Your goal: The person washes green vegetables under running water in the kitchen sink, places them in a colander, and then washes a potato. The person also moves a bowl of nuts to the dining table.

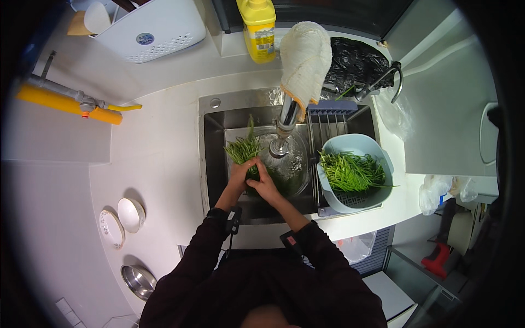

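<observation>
Both hands are over the left part of a stainless steel sink (214,164). My left hand (239,174) grips a bunch of long green leafy vegetable (244,148), its cut-looking ends fanning out beyond the fingers. From the other side my right hand (264,184) touches the same bunch, its fingertips close to the left hand's. Just right of them, a round, clear basin (302,168) sits under the faucet head (279,147), with water in it. More greens look dark beneath the right hand, partly hidden. A light blue basket (346,143) holds a heap of similar greens (354,172).
A white cloth (307,57) covers the faucet's top. The basket stands on a metal drying rack (316,164). Behind the sink are a yellow bottle (259,33) and a black plastic bag (357,61). Two white bowls (131,215) and a metal bowl (138,282) are at left.
</observation>
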The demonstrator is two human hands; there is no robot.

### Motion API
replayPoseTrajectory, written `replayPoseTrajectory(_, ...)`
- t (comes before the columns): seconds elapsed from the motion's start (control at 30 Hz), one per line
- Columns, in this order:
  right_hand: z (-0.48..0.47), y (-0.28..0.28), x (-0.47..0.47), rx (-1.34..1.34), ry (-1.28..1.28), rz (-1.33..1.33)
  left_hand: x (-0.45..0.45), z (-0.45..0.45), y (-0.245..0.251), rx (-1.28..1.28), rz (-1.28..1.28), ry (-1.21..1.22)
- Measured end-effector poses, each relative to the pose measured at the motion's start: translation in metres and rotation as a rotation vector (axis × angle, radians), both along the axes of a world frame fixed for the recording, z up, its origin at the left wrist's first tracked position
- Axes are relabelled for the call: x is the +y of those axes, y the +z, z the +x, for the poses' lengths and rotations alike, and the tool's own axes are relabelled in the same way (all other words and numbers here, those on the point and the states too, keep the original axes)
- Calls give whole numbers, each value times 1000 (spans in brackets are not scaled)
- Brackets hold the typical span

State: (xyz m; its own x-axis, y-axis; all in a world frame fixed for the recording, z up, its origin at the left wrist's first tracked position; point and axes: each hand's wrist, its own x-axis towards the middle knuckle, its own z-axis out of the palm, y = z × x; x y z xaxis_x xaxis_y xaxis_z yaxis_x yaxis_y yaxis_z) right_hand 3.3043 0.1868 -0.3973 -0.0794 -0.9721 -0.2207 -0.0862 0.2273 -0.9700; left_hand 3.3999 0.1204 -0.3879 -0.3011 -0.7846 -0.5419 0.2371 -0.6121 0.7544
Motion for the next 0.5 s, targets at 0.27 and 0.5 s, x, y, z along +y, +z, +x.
replayPoseTrajectory(0.27, -42, 41, 28, -433, 47, -113, -10, 16, 64, -30, -68, -92)
replayPoseTrajectory(0.5, -98, -31, 31, 1160, 248, 123, -22, 50, 108, -118, -179, -42)
